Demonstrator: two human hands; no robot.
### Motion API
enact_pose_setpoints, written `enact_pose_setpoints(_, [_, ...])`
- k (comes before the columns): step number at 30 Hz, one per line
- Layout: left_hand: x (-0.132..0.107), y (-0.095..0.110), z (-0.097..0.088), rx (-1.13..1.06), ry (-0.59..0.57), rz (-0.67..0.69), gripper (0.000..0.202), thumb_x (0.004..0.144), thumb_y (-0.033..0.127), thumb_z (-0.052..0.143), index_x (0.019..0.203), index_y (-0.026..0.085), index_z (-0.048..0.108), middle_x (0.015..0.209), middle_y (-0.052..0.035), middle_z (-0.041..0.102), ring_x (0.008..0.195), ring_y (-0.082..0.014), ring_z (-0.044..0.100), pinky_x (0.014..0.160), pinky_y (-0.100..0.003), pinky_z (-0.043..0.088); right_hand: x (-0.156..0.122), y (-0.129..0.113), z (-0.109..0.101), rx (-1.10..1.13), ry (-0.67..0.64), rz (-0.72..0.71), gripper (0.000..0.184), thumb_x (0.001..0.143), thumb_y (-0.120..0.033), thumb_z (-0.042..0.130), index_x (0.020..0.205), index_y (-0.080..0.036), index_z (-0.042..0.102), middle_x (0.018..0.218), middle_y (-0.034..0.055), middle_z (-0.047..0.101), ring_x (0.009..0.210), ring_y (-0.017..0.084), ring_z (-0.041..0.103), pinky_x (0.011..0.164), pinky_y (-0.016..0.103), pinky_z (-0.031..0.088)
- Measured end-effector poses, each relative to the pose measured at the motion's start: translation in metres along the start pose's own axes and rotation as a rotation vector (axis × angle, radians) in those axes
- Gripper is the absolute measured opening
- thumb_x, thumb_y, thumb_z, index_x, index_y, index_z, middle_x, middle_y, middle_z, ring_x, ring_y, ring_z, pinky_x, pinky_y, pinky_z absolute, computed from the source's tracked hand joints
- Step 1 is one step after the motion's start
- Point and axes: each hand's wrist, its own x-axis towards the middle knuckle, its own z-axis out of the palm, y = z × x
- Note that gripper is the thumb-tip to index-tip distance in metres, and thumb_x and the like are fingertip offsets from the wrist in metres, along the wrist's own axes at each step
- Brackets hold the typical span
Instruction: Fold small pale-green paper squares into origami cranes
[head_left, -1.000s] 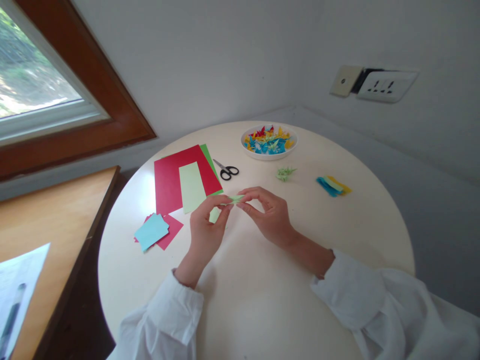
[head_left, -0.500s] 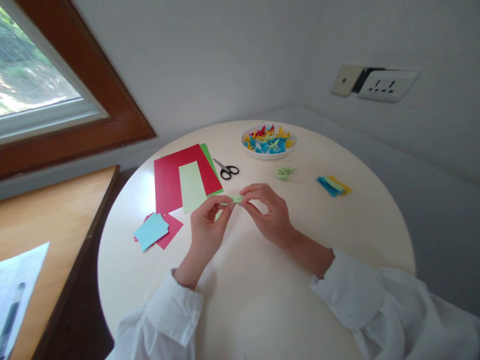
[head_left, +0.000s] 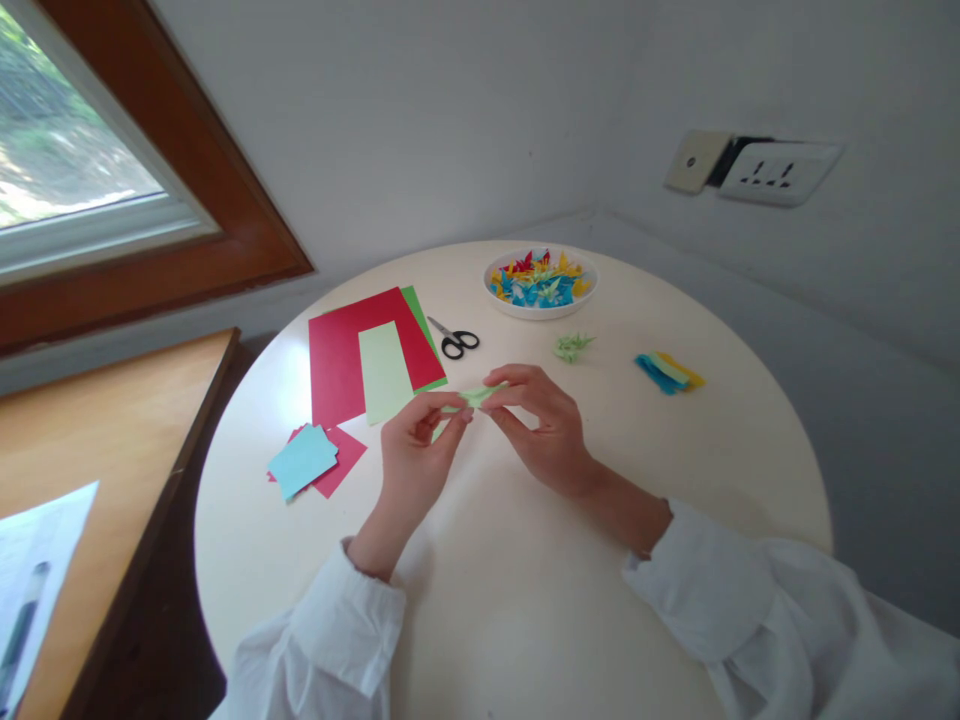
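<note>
A small piece of folded light green paper (head_left: pixel 475 397) spans the gap between my two hands, above the middle of the round table. My left hand (head_left: pixel 417 452) pinches its left end between thumb and fingers. At its right end, my right hand (head_left: pixel 546 430) closes on it with thumb and forefinger. Parts of the paper are hidden behind the fingertips, so its exact folds cannot be made out. Just beyond my right hand lies a little heap of light green folded paper pieces (head_left: pixel 574 347).
A white dish (head_left: pixel 540 312) of colourful paper cranes stands at the back. Black-handled scissors (head_left: pixel 459 344) lie beside red sheets (head_left: pixel 334 365) and a pale green strip (head_left: pixel 384 370). Blue squares (head_left: pixel 304 462) lie at left, blue and yellow folded strips (head_left: pixel 669 372) at right.
My right fingers have shifted slightly on the light green paper, and more of it shows between the hands. My left hand stays nearly where it was.
</note>
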Motion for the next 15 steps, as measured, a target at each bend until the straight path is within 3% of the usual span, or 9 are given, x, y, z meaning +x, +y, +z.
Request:
enact_pose_setpoints(4, [0.0, 0.0061, 0.0005, -0.005, -0.042, -0.1, 0.009, 0.07, 0.023, 0.068, 0.074, 0.017, 0.063, 0.062, -0.0022, 0.067, 0.058, -0.0129, 0.061, 0.045, -0.021, 0.041, 0.0003, 0.0001, -0.0003, -0.022, 0.005, -0.004, 0.014, 0.079, -0.011, 0.058, 0.076, -0.024, 0.062, 0.091, 0.0037, 0.062, 0.09, 0.016, 0.06, 0.079, 0.034, 0.051])
enact_pose_setpoints(10, [-0.0001, 0.0064, 0.0004, -0.031, -0.004, -0.134, 0.01, 0.069, 0.023, 0.069, 0.075, 0.017, 0.063, 0.06, -0.0019, 0.067, 0.062, -0.0146, 0.064, 0.048, -0.021, 0.044, 0.0006, 0.002, 0.0009, -0.04, -0.001, 0.04, 0.011, 0.078, -0.013, 0.061, 0.076, -0.024, 0.064, 0.097, 0.0047, 0.061, 0.094, 0.018, 0.058, 0.075, 0.034, 0.052])
enact_pose_setpoints(15, [0.0011, 0.0043, 0.0003, -0.088, 0.015, -0.166, 0.012, 0.066, 0.021, 0.07, 0.076, 0.017, 0.064, 0.062, -0.0017, 0.067, 0.065, -0.0151, 0.065, 0.053, -0.022, 0.048, -0.0014, 0.0054, 0.003, 0.025, 0.014, 0.129, 0.008, 0.076, -0.017, 0.064, 0.078, -0.024, 0.065, 0.09, 0.0038, 0.06, 0.091, 0.017, 0.058, 0.079, 0.036, 0.051])
